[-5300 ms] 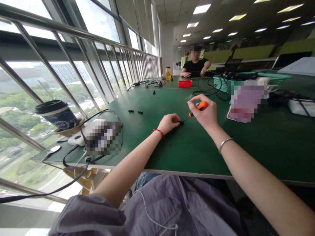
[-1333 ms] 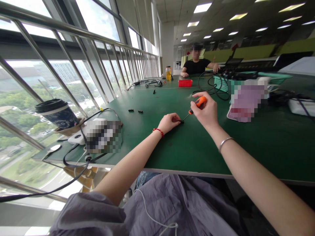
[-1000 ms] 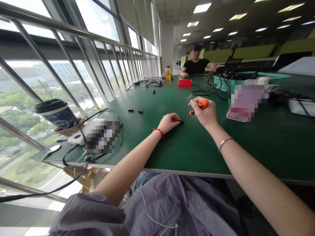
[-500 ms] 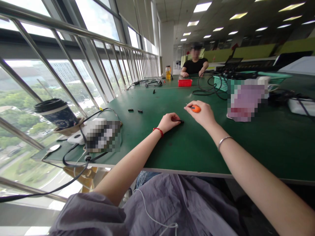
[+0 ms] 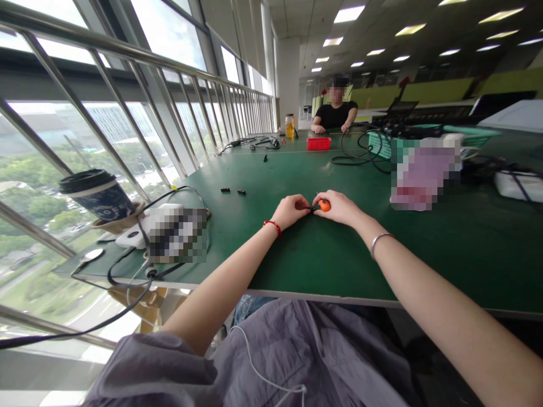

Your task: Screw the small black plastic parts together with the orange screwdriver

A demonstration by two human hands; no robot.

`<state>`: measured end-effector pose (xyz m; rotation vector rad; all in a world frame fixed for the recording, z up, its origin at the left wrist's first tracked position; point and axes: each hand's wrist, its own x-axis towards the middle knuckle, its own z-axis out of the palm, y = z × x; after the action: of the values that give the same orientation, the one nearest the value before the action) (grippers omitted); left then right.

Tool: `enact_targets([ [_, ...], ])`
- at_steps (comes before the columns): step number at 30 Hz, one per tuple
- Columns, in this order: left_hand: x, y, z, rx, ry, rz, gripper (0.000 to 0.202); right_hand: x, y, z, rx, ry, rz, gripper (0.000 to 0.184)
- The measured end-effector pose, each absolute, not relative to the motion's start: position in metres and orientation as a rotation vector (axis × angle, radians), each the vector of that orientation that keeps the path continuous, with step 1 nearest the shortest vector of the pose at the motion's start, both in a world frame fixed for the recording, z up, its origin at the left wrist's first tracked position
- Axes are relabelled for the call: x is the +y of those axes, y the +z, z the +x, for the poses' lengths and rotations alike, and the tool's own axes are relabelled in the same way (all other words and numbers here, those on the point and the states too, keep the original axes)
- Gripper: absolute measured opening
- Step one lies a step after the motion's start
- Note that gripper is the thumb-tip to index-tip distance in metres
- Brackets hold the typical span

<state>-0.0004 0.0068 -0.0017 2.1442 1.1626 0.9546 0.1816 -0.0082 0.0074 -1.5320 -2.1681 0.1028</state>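
Note:
My left hand (image 5: 292,211) rests on the green table, fingers pinched on a small black piece (image 5: 313,209) that lies mostly hidden behind the fingertips. Close beside it, my right hand (image 5: 340,207) is closed around a screwdriver (image 5: 324,205) with a rounded orange handle; a bit of thin shaft shows past the thumb and fingers. The two hands' fingertips nearly meet at the black piece. To the left lie two similar black pieces, one (image 5: 225,190) just beyond the other (image 5: 241,192).
A red basket (image 5: 319,144), a jar (image 5: 289,125) and cables (image 5: 265,143) are farther back, where a person (image 5: 336,116) sits. A paper cup (image 5: 99,195) stands left by the railing. On the right are a pinkish, blurred item (image 5: 428,172) and a green basket (image 5: 379,145).
My right hand has moved left and down with the screwdriver, from a little above the table to beside my left hand. My left hand has stayed in place.

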Motion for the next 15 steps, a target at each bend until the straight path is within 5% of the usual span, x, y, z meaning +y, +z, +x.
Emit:
enact_targets([
  [15,0.0069,-0.0009,-0.0012,1.153,0.978,2.048,0.011,-0.0086,0.0067,0.1788,-2.21,0.116,-1.513,0.018],
])
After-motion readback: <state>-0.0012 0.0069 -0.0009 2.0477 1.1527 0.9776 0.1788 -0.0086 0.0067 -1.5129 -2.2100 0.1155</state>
